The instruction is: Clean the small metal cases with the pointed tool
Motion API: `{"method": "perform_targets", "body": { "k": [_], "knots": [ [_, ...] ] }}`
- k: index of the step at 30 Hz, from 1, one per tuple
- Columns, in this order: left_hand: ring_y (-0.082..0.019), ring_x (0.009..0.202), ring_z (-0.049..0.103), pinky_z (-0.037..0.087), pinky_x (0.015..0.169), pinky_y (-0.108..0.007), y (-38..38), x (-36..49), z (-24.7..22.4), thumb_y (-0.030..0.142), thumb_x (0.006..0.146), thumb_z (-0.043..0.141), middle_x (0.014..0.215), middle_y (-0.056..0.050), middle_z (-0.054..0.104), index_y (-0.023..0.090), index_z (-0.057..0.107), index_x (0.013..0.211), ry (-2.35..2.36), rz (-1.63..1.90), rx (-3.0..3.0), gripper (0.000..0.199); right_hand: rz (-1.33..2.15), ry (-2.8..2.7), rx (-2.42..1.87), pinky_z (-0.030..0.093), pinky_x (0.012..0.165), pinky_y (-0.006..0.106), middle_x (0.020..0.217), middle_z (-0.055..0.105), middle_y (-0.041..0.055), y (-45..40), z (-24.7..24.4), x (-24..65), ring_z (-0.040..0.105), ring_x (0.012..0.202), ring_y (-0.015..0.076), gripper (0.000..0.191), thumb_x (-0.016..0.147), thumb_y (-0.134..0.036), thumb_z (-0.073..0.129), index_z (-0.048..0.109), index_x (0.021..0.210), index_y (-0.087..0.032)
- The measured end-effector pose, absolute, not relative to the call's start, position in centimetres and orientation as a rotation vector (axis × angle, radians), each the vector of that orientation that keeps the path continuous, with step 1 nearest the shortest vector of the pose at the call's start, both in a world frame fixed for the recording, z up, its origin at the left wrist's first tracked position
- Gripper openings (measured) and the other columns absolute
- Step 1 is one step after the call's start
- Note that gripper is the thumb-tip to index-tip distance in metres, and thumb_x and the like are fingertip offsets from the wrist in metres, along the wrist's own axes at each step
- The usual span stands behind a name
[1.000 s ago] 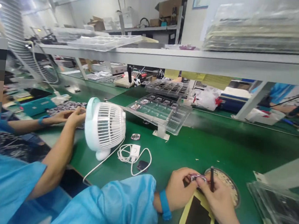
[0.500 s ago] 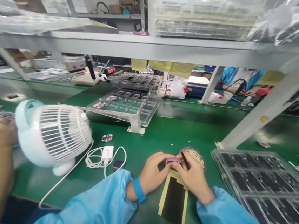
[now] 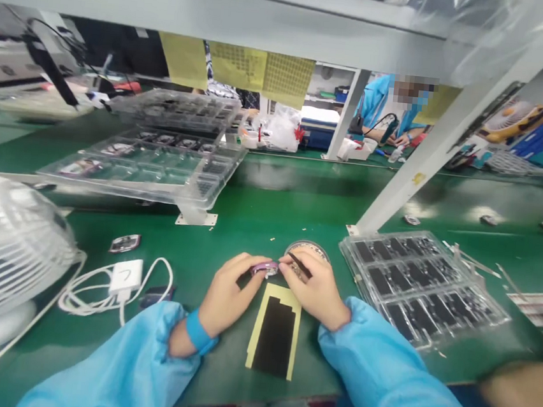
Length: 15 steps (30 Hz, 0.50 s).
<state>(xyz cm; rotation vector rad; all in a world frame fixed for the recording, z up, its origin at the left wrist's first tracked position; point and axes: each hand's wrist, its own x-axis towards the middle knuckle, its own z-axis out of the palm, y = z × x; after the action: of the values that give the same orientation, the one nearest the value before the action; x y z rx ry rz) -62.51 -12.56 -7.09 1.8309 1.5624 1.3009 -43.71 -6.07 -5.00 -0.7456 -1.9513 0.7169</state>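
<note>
Between its thumb and fingers my left hand (image 3: 231, 292) grips a small purple-edged part (image 3: 264, 268). Close on its right, my right hand (image 3: 314, 287) is closed around a thin dark tool (image 3: 300, 264), its fingertips near the part's right end. Behind my right hand is a round dish (image 3: 312, 249), partly hidden by the fingers. A yellow-bordered sheet with a black middle (image 3: 275, 338) lies on the green table just below both hands.
A white fan (image 3: 7, 255), a charger with a coiled cable (image 3: 126, 279) and a small part (image 3: 125, 243) are at left. A clear tray of dark pieces (image 3: 408, 280) lies right. A shelf post (image 3: 413, 172) slants behind it. Another person's arm (image 3: 526, 394) shows at lower right.
The view has swung right, so the table things sit further left. My hands have parted slightly, showing more of the purple-edged part. The arm at far left has left view; one shows at right.
</note>
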Motion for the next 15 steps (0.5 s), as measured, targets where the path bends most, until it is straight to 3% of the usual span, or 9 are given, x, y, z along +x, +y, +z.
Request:
{"method": "perform_targets", "body": {
  "k": [15],
  "knots": [
    [-0.023, 0.095, 0.064, 0.047, 0.084, -0.036, -12.7, -62.7, -6.7, 0.022, 0.096, 0.055, 0.099, -0.004, 0.071, 0.026, 0.068, 0.117, 1.679, 1.154, 2.093, 0.024, 0.708, -2.092, -0.683, 0.049, 0.072, 0.029, 0.091, 0.06, 0.0045, -6.4, -6.4, -44.2, 0.06, 0.081, 0.0175, 0.014, 0.095, -0.031, 0.064, 0.074, 0.099, -0.022]
  ]
}}
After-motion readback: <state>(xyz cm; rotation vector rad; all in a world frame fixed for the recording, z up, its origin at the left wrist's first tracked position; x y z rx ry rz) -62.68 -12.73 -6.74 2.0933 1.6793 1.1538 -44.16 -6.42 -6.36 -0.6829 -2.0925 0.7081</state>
